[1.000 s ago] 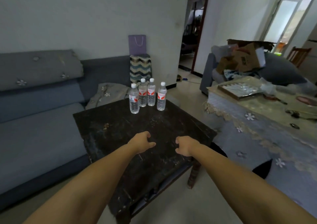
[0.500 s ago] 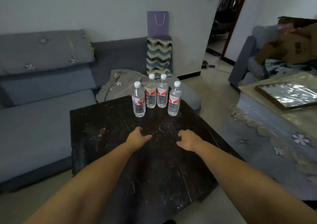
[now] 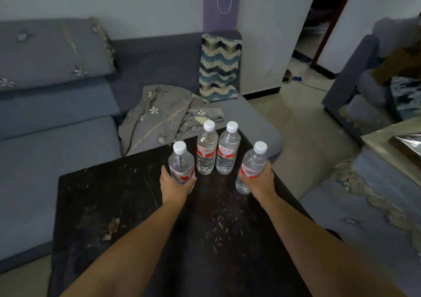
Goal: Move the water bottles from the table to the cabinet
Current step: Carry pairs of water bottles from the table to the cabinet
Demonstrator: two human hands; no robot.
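Two hands (image 3: pixel 175 186) (image 3: pixel 262 182) around outer bottles (image 3: pixel 181 167) (image 3: pixel 250 169) on table (image 3: pixel 109 196).

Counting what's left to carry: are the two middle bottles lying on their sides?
No, the two middle bottles stand upright on the dark table, caps up, untouched between the hands.

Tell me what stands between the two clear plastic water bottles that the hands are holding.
In the head view, two more clear plastic water bottles with white caps stand slightly behind that gap; directly between the left-hand bottle and right-hand bottle is bare dark wooden table.
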